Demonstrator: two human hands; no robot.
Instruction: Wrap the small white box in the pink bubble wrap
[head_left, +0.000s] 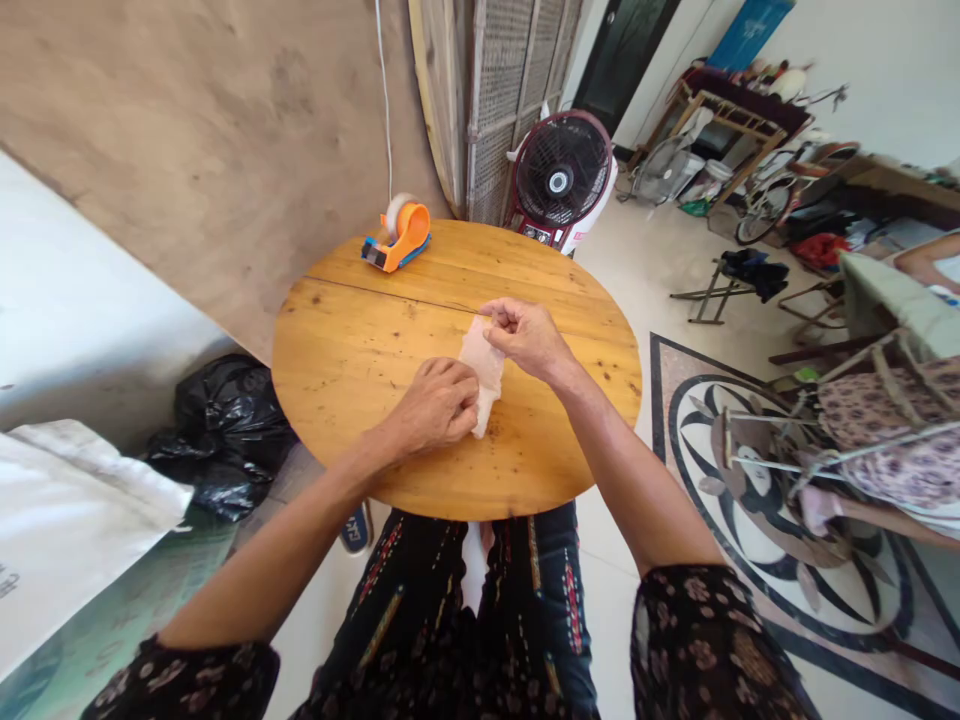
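A small, crinkled pinkish-white sheet (484,372), which looks like tissue or thin plastic, lies on the round wooden table (352,350). My left hand (439,400) rests at its left edge, fingers curled down against it. At the sheet's upper right corner, my right hand (531,338) pinches it between thumb and index finger. Toward the far left of the tabletop stands an orange tape dispenser (409,238) holding a roll of tape, apart from both hands. My left fingertips are partly hidden.
An electric fan (562,170) stands just behind the table. Black plastic bags (225,435) and a white sack (82,500) lie to the left. On the right, a seated person in patterned clothing (892,430) is beside another table (900,300); a folding stool (716,290) stands farther back.
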